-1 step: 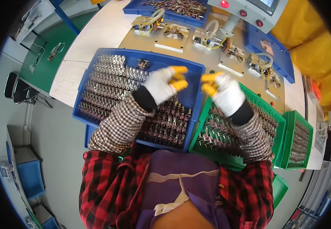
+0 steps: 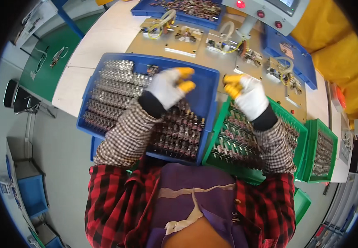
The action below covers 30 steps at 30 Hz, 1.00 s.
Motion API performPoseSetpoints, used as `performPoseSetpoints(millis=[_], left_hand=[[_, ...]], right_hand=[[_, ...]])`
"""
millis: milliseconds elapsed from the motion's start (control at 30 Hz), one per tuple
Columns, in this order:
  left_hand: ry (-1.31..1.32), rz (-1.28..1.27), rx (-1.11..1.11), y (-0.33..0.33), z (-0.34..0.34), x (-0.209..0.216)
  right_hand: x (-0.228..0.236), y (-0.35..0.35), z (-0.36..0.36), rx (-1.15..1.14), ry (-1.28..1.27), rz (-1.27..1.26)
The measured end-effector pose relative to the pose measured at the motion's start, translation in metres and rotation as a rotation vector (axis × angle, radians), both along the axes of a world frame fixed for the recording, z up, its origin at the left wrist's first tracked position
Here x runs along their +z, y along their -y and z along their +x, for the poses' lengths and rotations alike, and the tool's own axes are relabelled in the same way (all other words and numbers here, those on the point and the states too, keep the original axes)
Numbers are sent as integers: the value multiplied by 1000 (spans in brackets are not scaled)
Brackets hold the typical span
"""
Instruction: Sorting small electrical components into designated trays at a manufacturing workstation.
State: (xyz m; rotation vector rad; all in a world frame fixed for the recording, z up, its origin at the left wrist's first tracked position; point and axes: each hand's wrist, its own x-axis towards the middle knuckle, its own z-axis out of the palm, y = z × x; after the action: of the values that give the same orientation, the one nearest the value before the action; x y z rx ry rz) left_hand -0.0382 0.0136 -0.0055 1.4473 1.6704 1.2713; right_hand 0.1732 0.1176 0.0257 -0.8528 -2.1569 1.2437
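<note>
My left hand (image 2: pixel 167 87), in a white glove with yellow fingertips, is over the blue tray (image 2: pixel 207 82). Its thumb and forefinger are spread, with nothing visible between them. Beneath and beside it stand rows of small metal parts (image 2: pixel 117 89), and a single darker part (image 2: pixel 152 69) lies by its knuckles. My right hand (image 2: pixel 247 94), gloved alike, is above the far left corner of the green tray (image 2: pixel 212 142). Its fingers are curled together around a small dark thing at their tips, too small to name. Rows of pin-like metal parts (image 2: pixel 239 140) fill that tray.
Beyond the trays, metal fixtures (image 2: pixel 183 39) with tubes and wires sit on a tan board (image 2: pixel 146 45). A control box (image 2: pixel 261 12) with red lights stands behind. Another blue tray (image 2: pixel 179 18) holds loose parts; a second green tray (image 2: pixel 325 153) is at right.
My left hand has shifted slightly left, over the metal parts. My right hand has moved a little right and its fingers have drawn closer together.
</note>
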Motion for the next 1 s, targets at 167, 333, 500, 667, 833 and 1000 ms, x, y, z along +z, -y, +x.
performPoseSetpoints(millis=[167, 333, 500, 667, 833, 1000], left_hand=[[-748, -273, 312, -13, -58, -9], [-773, -471, 345, -15, -63, -10], [-837, -513, 421, -18, -65, -14], [-792, -475, 479, -19, -85, -28], [-443, -232, 511, -19, -113, -63], [-30, -2, 481, -20, -117, -65]], right_hand=[[-38, -129, 81, -359, -313, -81], [-28, -167, 167, -781, -297, -88], [-40, -183, 194, -872, -30, 4], [-57, -206, 204, -931, 227, 74], [-73, -227, 220, -979, 490, 135], [-84, -235, 226, -995, 692, 202]])
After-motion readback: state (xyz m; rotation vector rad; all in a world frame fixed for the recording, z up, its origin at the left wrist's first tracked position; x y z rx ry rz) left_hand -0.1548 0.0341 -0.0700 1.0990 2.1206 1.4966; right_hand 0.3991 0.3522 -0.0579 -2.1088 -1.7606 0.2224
